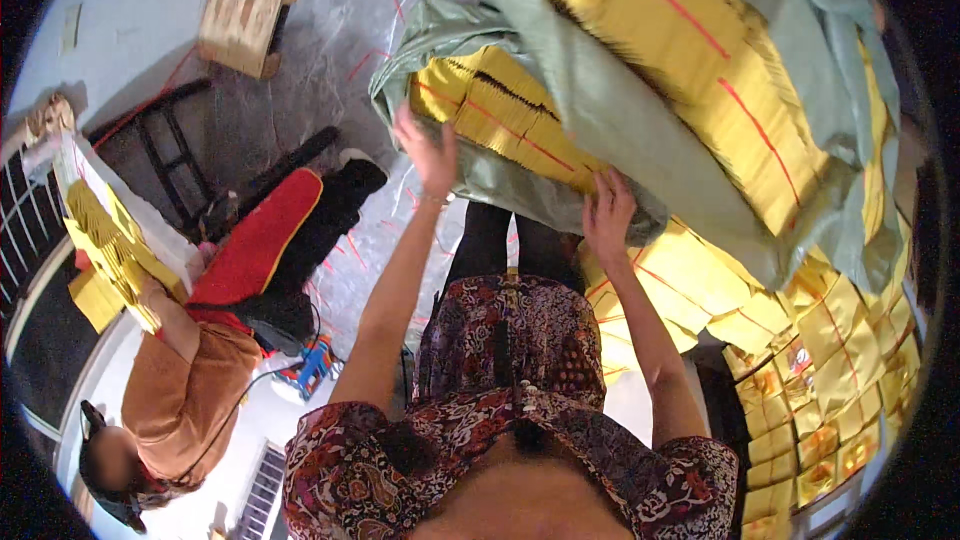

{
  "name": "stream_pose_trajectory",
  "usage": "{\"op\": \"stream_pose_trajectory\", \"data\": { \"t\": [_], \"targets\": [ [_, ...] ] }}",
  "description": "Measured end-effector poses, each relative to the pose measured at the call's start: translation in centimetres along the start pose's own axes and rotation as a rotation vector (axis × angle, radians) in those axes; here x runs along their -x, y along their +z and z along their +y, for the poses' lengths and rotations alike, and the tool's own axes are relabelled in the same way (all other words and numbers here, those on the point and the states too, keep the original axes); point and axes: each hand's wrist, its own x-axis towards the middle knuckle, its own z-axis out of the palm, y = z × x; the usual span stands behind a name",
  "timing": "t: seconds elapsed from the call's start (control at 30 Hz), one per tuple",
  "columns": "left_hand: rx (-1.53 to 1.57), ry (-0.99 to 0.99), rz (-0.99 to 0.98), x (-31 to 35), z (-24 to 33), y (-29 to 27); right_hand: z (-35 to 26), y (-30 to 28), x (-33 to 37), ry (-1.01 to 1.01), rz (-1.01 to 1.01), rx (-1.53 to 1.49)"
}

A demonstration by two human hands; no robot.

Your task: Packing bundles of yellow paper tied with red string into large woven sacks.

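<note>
A grey-green woven sack point(440, 28) lies in front of me, its mouth spread around rows of yellow folded paper bundles point(490, 110) tied with red string. At the left side of the mouth, my left hand point(432, 155) touches the sack's edge beside the bundles, thumb and fingers apart. My right hand point(608, 212) is at the right end of the bundles, fingers bent over the near rim of the sack and holding it. The undersides of both hands are hidden.
Another grey-green sack point(640, 130) of yellow bundles lies beyond on the right. Yellow packs point(840, 340) are piled to my right. On the left a person in a brown top point(190, 400) holds yellow paper. A wooden board point(250, 0) and black frame point(170, 145) stand behind.
</note>
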Motion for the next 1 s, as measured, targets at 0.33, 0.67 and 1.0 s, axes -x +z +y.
{"op": "stream_pose_trajectory", "data": {
  "t": [0.33, 0.67, 1.0],
  "targets": [
    [-0.314, -0.321, -0.346, -11.9, -5.4, 1.2, 9.6, 2.0, 4.1, 0.933, 0.292, -0.253],
    [0.183, -0.556, -0.448, -19.4, -4.0, 1.7, 11.5, 4.9, 4.6, 1.116, 0.34, -0.408],
    [-1.073, 0.268, -1.07, -20.8, -4.6, 3.0, 13.0, 1.4, 3.8, 1.167, -0.182, -0.26]
  ]
}}
